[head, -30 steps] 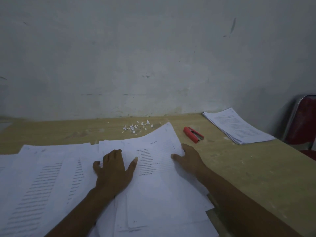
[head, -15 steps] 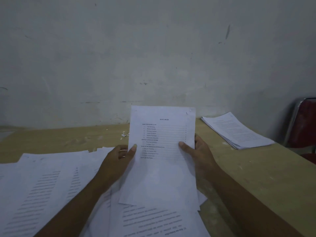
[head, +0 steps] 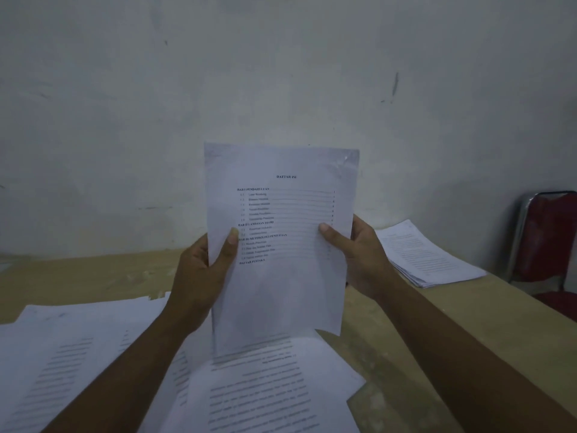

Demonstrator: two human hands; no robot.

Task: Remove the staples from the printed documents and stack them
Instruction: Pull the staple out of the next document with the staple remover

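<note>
Both: left hand [head: 199,276] + right hand [head: 362,256] pinch document [head: 281,292] sides | raised higher than before, upright

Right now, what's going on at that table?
A person holds one printed document upright above the table. The left hand grips its left edge and the right hand its right edge, with thumbs on the front page headed DAFTAR ISI. Its top right corner looks creased; whether a staple sits there is too small to tell. Loose printed sheets lie spread below, and a neat stack lies at the table's far right, by a red chair.
</note>
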